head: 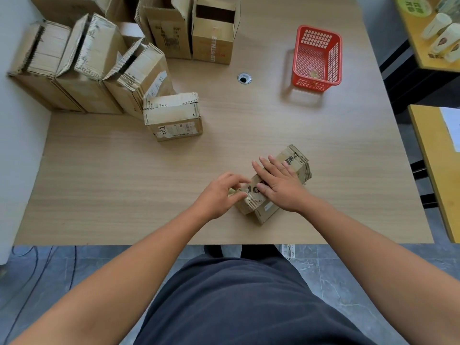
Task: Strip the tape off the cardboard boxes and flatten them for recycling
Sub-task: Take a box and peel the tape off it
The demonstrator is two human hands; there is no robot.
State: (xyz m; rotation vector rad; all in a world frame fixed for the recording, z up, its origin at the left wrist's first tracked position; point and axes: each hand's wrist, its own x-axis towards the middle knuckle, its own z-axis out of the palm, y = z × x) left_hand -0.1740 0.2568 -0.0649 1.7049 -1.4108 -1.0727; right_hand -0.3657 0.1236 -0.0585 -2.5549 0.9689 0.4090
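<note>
**Head view: your two hands on a small box at the table's near edge**

The wooden table (99, 185) fills the view; a cluster of opened cardboard boxes (87, 70) crowds its far left corner, with two upright boxes (211, 38) just to their right; a red basket (317, 56) stands well apart at the far right; a taped box (173, 117), closed and labelled, sits near the cluster. The small box (293, 161) lies on its side in front of you, angled away to the right; your right hand (278, 185) rests flat on top of it, fingers straight and spread. Your left hand (219, 195) is curled at the box's near end, thumb and fingertips pinching a pale strip (235, 192); you cannot tell whether it is tape or flap edge; a cable hole (244, 78) marks mid-table.
</note>
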